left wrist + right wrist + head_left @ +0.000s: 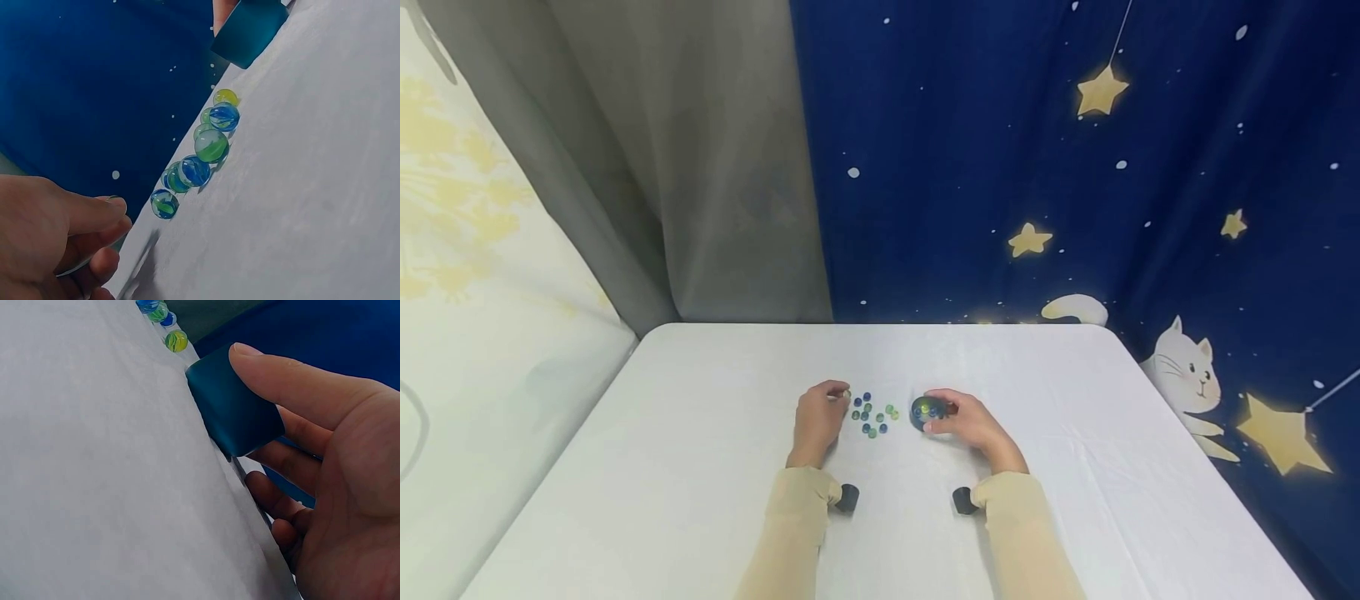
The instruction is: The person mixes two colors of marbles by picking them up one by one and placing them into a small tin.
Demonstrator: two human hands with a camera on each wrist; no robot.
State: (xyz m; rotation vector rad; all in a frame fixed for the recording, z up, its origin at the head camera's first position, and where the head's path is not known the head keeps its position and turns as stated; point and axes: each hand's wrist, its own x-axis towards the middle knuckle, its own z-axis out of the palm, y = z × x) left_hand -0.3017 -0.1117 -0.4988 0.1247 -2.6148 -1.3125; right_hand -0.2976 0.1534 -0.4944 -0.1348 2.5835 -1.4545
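Observation:
My left hand (818, 421) pinches a glass marble (847, 394) between thumb and forefinger, just left of a loose group of marbles. In the left wrist view only a sliver of that marble (117, 200) shows past the thumb. Several blue, green and yellow marbles (211, 146) lie on the white table beside this hand. My right hand (970, 422) grips a small dark teal cup (234, 403) to the right of the group, thumb on the near side and fingers round the far side. Through its mouth, marbles (929, 408) show inside the cup.
A white cloth covers the table (700, 500). Beyond its far edge hang a grey curtain (737, 167) and a dark blue curtain (940, 125) with stars. Black wrist mounts (847, 498) stick out inward from both beige sleeves (793, 517).

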